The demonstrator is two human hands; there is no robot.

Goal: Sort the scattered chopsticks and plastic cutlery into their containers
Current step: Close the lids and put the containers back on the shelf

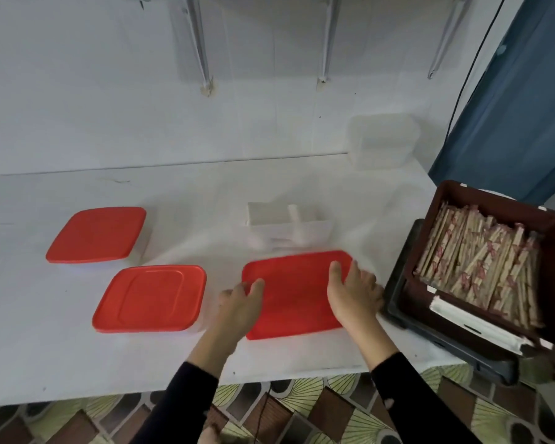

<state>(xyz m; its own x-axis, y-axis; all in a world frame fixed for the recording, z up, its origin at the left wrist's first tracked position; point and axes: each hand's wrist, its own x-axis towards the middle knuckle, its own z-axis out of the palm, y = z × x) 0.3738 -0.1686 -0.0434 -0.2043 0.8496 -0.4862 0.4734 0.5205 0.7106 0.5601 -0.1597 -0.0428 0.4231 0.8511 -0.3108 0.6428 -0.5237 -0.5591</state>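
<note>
1. both arms, in black sleeves, reach forward over the white table (77, 331), with one hand at each side of the nearest red lid (295, 302).
2. the left hand (239, 304) grips the lid's left edge, thumb lying on top and fingers curled down over the side.
3. the right hand (354, 293) grips the right edge the same way, thumb on the red surface and fingers wrapped past the rim and blurred.
4. whatever lies under this lid is hidden, and i cannot tell whether the lid is seated or lifted.
5. the chopsticks (478, 261), paper-wrapped, lie packed in a brown tray (494, 205) just right of the right hand. the tray sits tilted on a dark crate (436, 338) and is cut off by the frame's edge.
6. an open clear box (289, 224) behind the lid is smeared, and its contents are unreadable.
</note>
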